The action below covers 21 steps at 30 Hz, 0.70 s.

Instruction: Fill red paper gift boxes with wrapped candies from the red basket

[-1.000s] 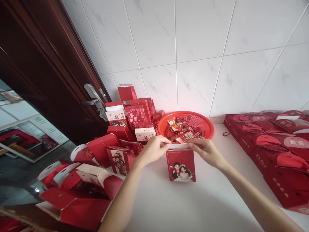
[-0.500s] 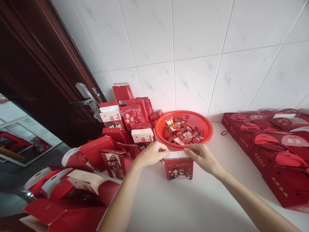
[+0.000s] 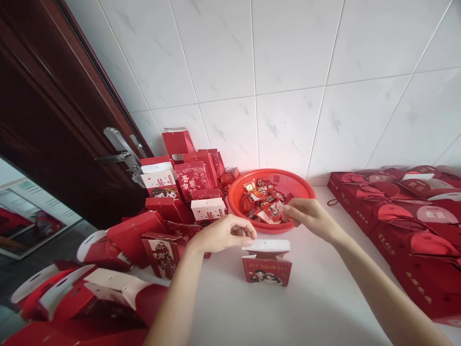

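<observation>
A small red box (image 3: 268,271) printed with a cartoon couple stands upright on the white table, its white-lined top flap (image 3: 270,246) raised and its mouth partly open. My left hand (image 3: 230,234) is at the flap's upper left corner, thumb and fingers curled close together; whether they grip the flap is hard to tell. Over the right rim of the red plastic basket (image 3: 236,199), my right hand (image 3: 308,214) has its fingertips near the wrapped candies (image 3: 264,202). Its fingers point left, and what lies between them, if anything, is hidden.
Many red and white boxes (image 3: 192,179) crowd the left side, some with open tops. Rows of larger red boxes (image 3: 403,245) line the right. Behind the table is a tiled wall (image 3: 288,120); a dark door (image 3: 72,96) with a metal handle (image 3: 122,153) stands at left.
My right hand has left the box's flap and moved up and right to the basket. The box top has opened wider. The view has shifted slightly.
</observation>
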{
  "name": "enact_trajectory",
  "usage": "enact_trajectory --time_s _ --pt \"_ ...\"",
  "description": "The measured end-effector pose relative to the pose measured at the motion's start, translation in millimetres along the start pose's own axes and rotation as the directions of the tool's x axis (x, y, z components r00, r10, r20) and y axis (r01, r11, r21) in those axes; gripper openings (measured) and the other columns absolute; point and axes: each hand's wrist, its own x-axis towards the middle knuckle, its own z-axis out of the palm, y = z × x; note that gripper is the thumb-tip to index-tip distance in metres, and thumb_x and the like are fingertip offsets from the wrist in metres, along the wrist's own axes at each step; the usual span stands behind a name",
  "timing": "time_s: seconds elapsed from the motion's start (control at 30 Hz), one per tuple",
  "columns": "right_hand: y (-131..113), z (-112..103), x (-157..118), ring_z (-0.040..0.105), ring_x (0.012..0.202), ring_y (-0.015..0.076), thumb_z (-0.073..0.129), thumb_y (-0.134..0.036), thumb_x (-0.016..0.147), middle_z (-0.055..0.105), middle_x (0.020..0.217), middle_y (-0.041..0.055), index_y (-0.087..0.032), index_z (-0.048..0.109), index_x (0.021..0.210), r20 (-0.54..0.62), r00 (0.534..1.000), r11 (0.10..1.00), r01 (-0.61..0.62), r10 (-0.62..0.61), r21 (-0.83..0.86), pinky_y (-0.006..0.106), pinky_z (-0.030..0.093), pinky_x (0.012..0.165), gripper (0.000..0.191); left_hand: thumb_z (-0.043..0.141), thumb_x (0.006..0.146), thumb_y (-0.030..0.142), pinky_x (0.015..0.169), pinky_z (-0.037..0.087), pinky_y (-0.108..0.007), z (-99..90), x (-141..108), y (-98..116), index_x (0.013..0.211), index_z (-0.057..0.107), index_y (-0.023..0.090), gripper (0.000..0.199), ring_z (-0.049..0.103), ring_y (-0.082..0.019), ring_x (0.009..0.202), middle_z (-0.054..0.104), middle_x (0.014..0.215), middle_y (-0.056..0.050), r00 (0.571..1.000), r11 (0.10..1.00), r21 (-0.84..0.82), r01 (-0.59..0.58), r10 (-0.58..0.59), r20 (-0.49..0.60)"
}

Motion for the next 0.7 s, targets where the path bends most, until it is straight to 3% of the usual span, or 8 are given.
enact_trajectory --time_s 0.13,0.27,0.4,0.53,0.63,0.7 --pt "13.8 -19.7 28.0 0.054 0.056 0.0142 0.06 -0.058 0.084 0.068 0.068 0.0056 -0.016 0.066 0.074 -0.143 0.989 0.998 -0.035 0.027 -0.051 0.027 0.044 0.054 0.043 0.076 0.081 0.04 0.072 0.047 -0.025 -9.6 -1.1 4.1 0.091 0.079 0.02 0.022 0.059 -0.014 0.077 0.069 0.093 -0.005 0.991 0.994 0.006 -0.106 0.105 0.077" --pt "37.3 -21.4 56.4 0.056 0.057 0.0152 0.058 -0.043 0.083 0.066 0.064 0.0037 -0.017 0.063 0.071 -0.218 0.972 0.978 -0.125 0.087 -0.167 0.026 0.044 0.053 0.029 0.074 0.082 0.05 0.078 0.052 -0.029 -17.3 16.5 4.5 0.097 0.078 0.019 0.034 0.066 -0.02 0.089 0.074 0.099 -0.009 0.988 0.986 -0.083 -0.145 0.148 0.032" --pt "50.8 -13.5 72.6 0.062 0.066 0.0162 0.051 -0.035 0.089 0.07 0.074 0.0049 -0.017 0.065 0.078 -0.21 0.963 0.891 -0.241 0.17 -0.384 0.025 0.044 0.057 0.025 0.068 0.086 0.039 0.087 0.053 -0.031 -21.2 66.7 -3.4 0.108 0.075 0.017 0.032 0.069 -0.02 0.093 0.076 0.104 -0.009 0.991 0.991 -0.036 -0.126 0.127 0.032" --pt "57.5 -7.9 77.0 0.064 0.074 0.0189 0.058 -0.027 0.087 0.071 0.079 0.0081 -0.016 0.066 0.075 -0.163 0.961 0.821 -0.276 0.224 -0.5 0.026 0.041 0.059 0.018 0.067 0.084 0.026 0.083 0.05 -0.026 -18.0 134.9 -11.8 0.107 0.075 0.019 0.025 0.069 -0.019 0.097 0.076 0.108 -0.006 0.999 0.938 0.344 0.041 -0.045 0.003" --pt "61.5 -5.9 77.6 0.066 0.078 0.023 0.069 -0.019 0.076 0.071 0.079 0.008 -0.018 0.066 0.071 -0.121 0.954 0.777 -0.293 0.273 -0.557 0.027 0.039 0.059 0.005 0.07 0.079 0.023 0.077 0.048 -0.029 -11.8 175.8 -16.3 0.084 0.075 0.019 0.008 0.068 -0.023 0.089 0.076 0.088 -0.005 0.992 0.884 0.45 0.126 -0.108 -0.064" --pt "63.3 -4.8 78.0 0.067 0.079 0.0254 0.072 -0.011 0.066 0.07 0.077 0.0077 -0.019 0.066 0.068 -0.097 0.946 0.756 -0.307 0.311 -0.578 0.027 0.038 0.059 0.01 0.074 0.076 0.028 0.068 0.047 -0.03 -8.0 191.8 -20.0 0.065 0.07 0.019 0.015 0.065 -0.023 0.075 0.069 0.067 -0.004 0.984 0.859 0.481 0.175 -0.157 -0.079"
